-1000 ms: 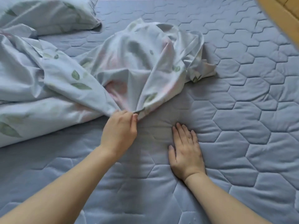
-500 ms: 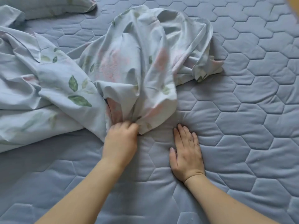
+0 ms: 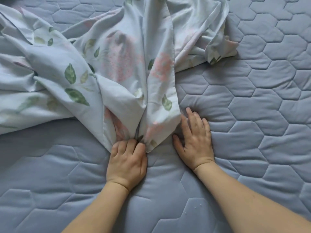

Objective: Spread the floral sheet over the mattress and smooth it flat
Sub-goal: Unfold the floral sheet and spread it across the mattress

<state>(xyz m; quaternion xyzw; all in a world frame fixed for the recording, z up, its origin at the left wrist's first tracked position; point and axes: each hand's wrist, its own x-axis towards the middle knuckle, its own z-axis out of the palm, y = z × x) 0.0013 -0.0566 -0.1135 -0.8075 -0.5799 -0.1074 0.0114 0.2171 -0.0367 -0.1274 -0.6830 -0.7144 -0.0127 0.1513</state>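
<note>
The floral sheet (image 3: 121, 64), pale blue with pink blooms and green leaves, lies bunched and creased across the upper left and middle of the blue quilted mattress (image 3: 252, 115). My left hand (image 3: 127, 161) grips a gathered fold of the sheet at its near edge, fingers curled into the cloth. Just to its right, my right hand (image 3: 195, 140) lies flat on the bare mattress with fingers straight, its fingertips beside the sheet's right edge. Both forearms reach in from the bottom of the view.
The mattress has a hexagon quilt pattern and shows bare on the right side and along the near part. A crumpled end of the sheet (image 3: 218, 47) sits at the upper right of the heap.
My left hand has pulled the gathered sheet nearer to me, and the cloth now stretches in long folds. My right hand has stayed flat on the mattress. The view has dipped downward.
</note>
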